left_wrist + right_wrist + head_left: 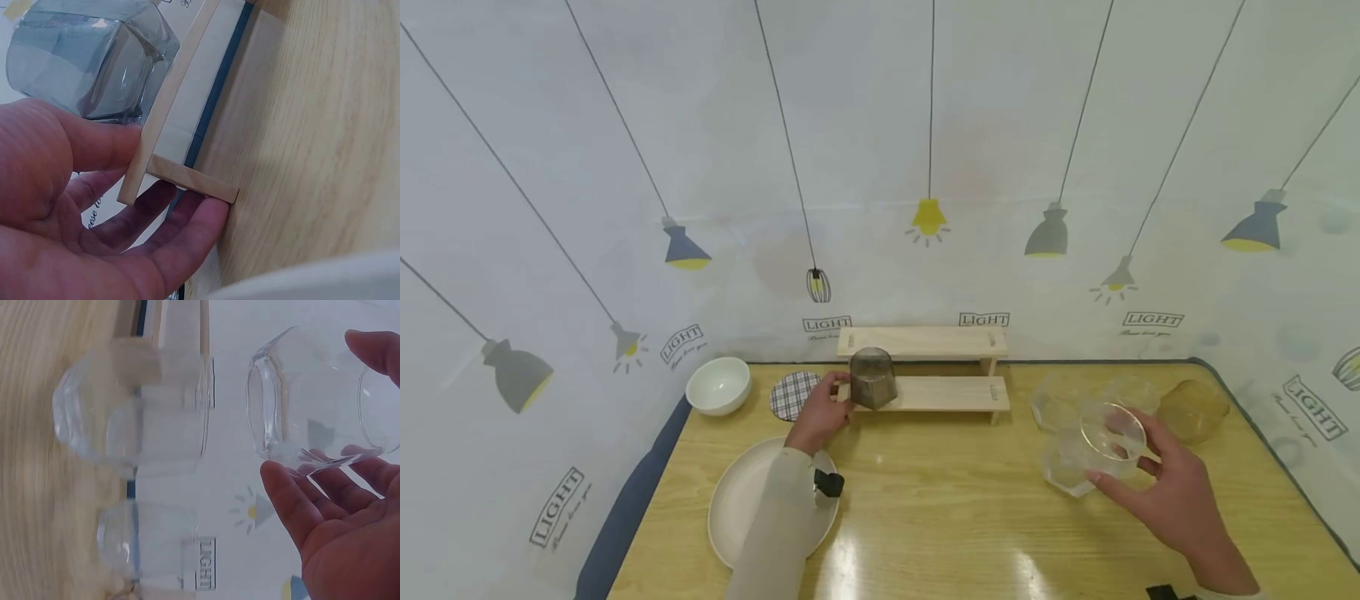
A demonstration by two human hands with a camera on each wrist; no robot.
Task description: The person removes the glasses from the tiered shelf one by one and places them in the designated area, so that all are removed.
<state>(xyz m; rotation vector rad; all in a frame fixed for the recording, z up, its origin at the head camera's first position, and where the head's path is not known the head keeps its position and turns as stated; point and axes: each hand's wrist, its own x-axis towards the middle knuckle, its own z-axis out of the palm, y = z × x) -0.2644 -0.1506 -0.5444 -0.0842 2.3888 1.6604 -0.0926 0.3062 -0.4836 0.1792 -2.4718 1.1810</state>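
Observation:
My left hand (820, 415) grips the left end of a two-tier wooden shelf (951, 393). In the left wrist view its thumb lies at the board's edge, while the fingers curl below against the shelf's leg (194, 177). A smoky grey faceted glass (873, 379) stands on the lower tier, close to that thumb. On the right, my right hand (1176, 492) holds a clear glass (319, 406) with a gold rim, thumb on one side and fingers on the other. It is raised above other clear glasses (1067, 471) on the table.
More clear glasses (1058, 396) and an amber glass (1193, 412) stand at the back right. A white bowl (718, 386), a checked coaster (792, 397) and a cream plate (736, 504) are on the left. Behind the table (940, 500) rises a lamp-patterned wall covering (880, 167).

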